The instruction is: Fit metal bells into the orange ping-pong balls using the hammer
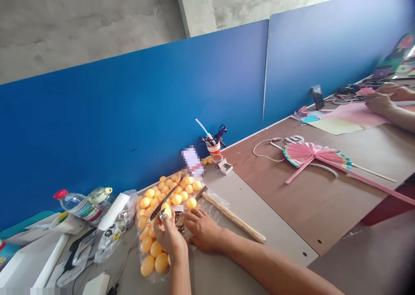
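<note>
My left hand [171,239] is closed on an orange ping-pong ball [167,213], with something shiny and silvery at its side. My right hand [204,230] lies palm down just to the right, fingers apart, beside small brown metal-looking bits [179,226] and a little white-topped box [177,208]. Around both hands, clear plastic holds many more orange balls [161,262]. A long dark, thin item [166,198] lies across them. Just beyond my right hand rests a hammer [235,217] with a wooden handle; its dark head is partly seen.
To the left are a red-capped bottle [81,206], a white roll [113,211] and plastic bags [112,243]. A cup of tools [214,149] stands against the blue partition [145,126]. A pink paper fan [313,152] lies rightward; another person's hands [381,103] handle pink paper.
</note>
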A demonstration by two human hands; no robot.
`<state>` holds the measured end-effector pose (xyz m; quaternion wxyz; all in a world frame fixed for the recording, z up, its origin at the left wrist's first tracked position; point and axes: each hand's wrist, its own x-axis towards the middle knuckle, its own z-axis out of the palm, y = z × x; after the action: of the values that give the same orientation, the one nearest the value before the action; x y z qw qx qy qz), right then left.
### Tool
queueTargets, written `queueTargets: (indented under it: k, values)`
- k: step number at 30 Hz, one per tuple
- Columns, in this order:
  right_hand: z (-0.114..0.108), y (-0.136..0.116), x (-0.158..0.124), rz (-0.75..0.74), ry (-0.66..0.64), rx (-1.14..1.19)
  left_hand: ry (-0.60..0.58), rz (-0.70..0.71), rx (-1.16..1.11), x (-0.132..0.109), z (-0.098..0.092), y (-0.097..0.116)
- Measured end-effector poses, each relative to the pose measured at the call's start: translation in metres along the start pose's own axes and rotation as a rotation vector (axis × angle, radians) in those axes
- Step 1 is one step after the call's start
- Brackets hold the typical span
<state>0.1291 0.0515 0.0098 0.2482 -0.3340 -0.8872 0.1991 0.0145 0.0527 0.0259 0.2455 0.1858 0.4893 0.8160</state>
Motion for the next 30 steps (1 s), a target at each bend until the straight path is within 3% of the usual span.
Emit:
queueTargets:
  k: [5, 11, 18, 26, 30]
  values:
    - [0.003, 0.0, 0.001, -0.013, -0.039, -0.031, -0.016, 0.021, 0.025, 0.0, 0.001, 0.001]
    - [0.006, 0.008, 0.005, 0.107, 0.079, -0.033, -0.033, 0.028, 0.05, -0.003, 0.001, -0.002]
    - [0.007, 0.009, 0.01, 0.141, 0.003, -0.068, -0.07, 0.007, 0.1, -0.006, 0.002, -0.004]
    - [0.006, 0.009, 0.01, 0.132, 0.041, -0.043, -0.106, -0.024, 0.141, -0.005, -0.001, -0.007]
    - [0.004, 0.01, 0.011, 0.1, -0.024, -0.037, -0.131, -0.039, 0.16, -0.005, -0.001, -0.01]
